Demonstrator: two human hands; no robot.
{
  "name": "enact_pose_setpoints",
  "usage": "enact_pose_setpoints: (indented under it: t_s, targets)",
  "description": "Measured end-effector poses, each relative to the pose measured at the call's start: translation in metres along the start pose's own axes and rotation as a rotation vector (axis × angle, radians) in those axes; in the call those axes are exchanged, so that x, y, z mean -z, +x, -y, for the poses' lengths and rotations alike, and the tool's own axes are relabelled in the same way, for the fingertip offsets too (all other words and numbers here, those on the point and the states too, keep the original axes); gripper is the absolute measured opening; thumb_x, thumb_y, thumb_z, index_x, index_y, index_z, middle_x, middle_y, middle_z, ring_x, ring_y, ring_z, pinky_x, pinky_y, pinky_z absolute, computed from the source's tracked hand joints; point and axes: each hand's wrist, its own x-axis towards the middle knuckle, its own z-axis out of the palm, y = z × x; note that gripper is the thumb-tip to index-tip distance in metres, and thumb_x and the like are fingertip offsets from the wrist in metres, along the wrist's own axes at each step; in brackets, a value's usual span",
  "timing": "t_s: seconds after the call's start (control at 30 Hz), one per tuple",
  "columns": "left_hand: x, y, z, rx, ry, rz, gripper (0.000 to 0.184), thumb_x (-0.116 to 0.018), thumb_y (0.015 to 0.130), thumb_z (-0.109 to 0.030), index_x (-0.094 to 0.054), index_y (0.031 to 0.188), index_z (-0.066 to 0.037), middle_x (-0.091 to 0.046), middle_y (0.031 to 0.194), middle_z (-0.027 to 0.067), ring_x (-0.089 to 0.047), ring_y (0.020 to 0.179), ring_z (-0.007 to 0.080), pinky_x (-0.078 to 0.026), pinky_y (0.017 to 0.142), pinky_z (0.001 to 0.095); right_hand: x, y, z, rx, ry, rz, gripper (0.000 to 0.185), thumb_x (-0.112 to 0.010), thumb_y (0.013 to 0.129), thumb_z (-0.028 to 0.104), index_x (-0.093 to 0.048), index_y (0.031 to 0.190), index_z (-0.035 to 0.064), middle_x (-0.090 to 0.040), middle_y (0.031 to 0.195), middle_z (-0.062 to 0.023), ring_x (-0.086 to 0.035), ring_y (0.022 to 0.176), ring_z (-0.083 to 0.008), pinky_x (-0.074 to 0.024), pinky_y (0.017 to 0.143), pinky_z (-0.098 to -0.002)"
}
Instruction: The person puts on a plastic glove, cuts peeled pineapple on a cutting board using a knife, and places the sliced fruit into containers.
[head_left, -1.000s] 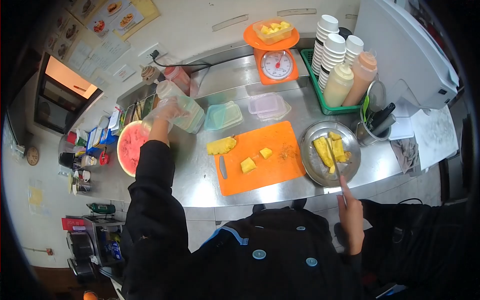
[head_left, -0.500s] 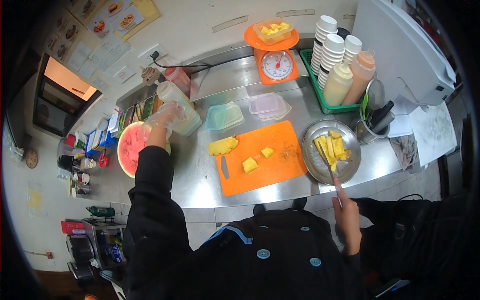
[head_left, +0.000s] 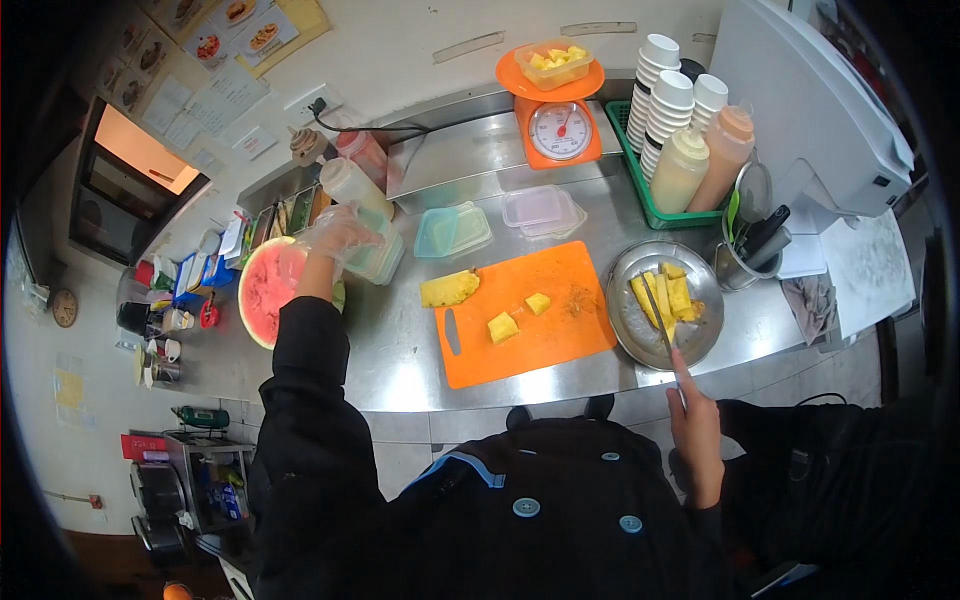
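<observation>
My left hand [head_left: 340, 235], in a clear glove, is closed at the near side of a small stack of clear plastic containers [head_left: 378, 262]; the glove blurs its fingertips. Just beside that wrist lies a cut watermelon [head_left: 268, 292], red face up. My right hand [head_left: 694, 425] grips a knife [head_left: 664, 325], its blade over pineapple pieces [head_left: 677, 292] in a round metal plate [head_left: 630, 335]. Two pineapple chunks [head_left: 503, 327] sit on the orange cutting board [head_left: 540, 360]. A longer pineapple piece [head_left: 450, 289] with rind rests at the board's left corner.
Plastic lids [head_left: 452, 230] lie behind the board. An orange scale [head_left: 559, 132] bears a container of pineapple [head_left: 557, 66]. At the right, a green basket [head_left: 680, 219] holds cups and sauce bottles, beside a metal utensil holder [head_left: 745, 270]. A squeeze bottle [head_left: 350, 183] stands behind my left hand.
My left hand has come down slightly, its fingers now pointing more to the right, at the container stack. The right hand and knife stay nearly still. The whole view has shifted a little.
</observation>
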Motion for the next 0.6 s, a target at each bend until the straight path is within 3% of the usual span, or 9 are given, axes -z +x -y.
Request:
enact_pose_setpoints:
  t_s: [0.1, 0.17, 0.3, 0.6]
  targets:
    - [0.008, -0.002, 0.001, 0.004, -0.113, 0.002, 0.099, -0.079, 0.054, -0.052, -0.051, 0.134, -0.002, -0.063, 0.119, 0.0192, -0.059, 0.114, 0.0336, -0.045, 0.097, 0.0385, -0.002, -0.002, -0.005, 0.043, 0.029, -0.037, 0.061, -0.059, 0.090, 0.005, -0.039, 0.146, 0.0207, -0.064, 0.085, -0.0282, -0.064, 0.080, -0.0431, -0.0508, 0.068, -0.0457]
    - [0.015, -0.002, -0.003, 0.123, -0.183, 0.068, 0.101, -0.081, 0.052, -0.055, -0.051, 0.136, -0.007, -0.058, 0.129, 0.0180, -0.056, 0.120, 0.0323, -0.043, 0.101, 0.0359, -0.002, -0.003, -0.006, 0.009, 0.009, -0.030, 0.062, -0.058, 0.090, 0.004, -0.039, 0.146, 0.0216, -0.064, 0.084, -0.0286, -0.065, 0.079, -0.0431, -0.0506, 0.068, -0.0458]
    - [0.024, -0.007, -0.013, 0.110, -0.168, 0.105, 0.100, -0.080, 0.053, -0.056, -0.052, 0.135, -0.008, -0.058, 0.130, 0.0169, -0.055, 0.121, 0.0319, -0.043, 0.100, 0.0366, -0.002, -0.005, -0.009, -0.021, -0.002, -0.026, 0.063, -0.059, 0.090, 0.004, -0.039, 0.146, 0.0227, -0.064, 0.082, -0.0286, -0.065, 0.078, -0.0429, -0.0503, 0.066, -0.0460]
    - [0.014, 0.006, -0.006, -0.031, -0.059, 0.066, 0.088, -0.078, 0.055, -0.040, -0.054, 0.132, -0.004, -0.062, 0.121, 0.0194, -0.059, 0.113, 0.0325, -0.046, 0.095, 0.0367, 0.004, -0.006, -0.010, -0.050, -0.015, -0.045, 0.064, -0.060, 0.089, 0.005, -0.039, 0.146, 0.0239, -0.063, 0.076, -0.0266, -0.064, 0.071, -0.0420, -0.0491, 0.063, -0.0462]
